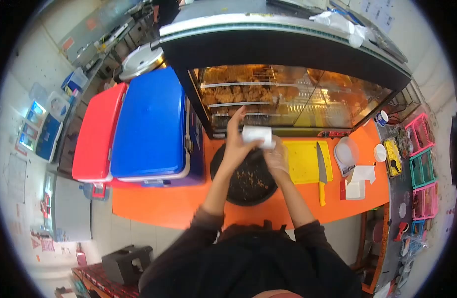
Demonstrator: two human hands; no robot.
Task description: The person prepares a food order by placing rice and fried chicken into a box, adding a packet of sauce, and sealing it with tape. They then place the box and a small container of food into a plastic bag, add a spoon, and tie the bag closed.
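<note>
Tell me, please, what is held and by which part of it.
A white object, kind unclear: the left grip holds its left end; the right grip is by its right end, hold unclear.

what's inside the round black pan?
Brown crumbs lie scattered in the round black pan. The left hand and its forearm, and the right hand, cover parts of it; whatever lies behind them can't be seen.

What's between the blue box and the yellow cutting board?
The head view shows a round black pan, with brown crumbs inside, between the blue box and the yellow cutting board.
</note>
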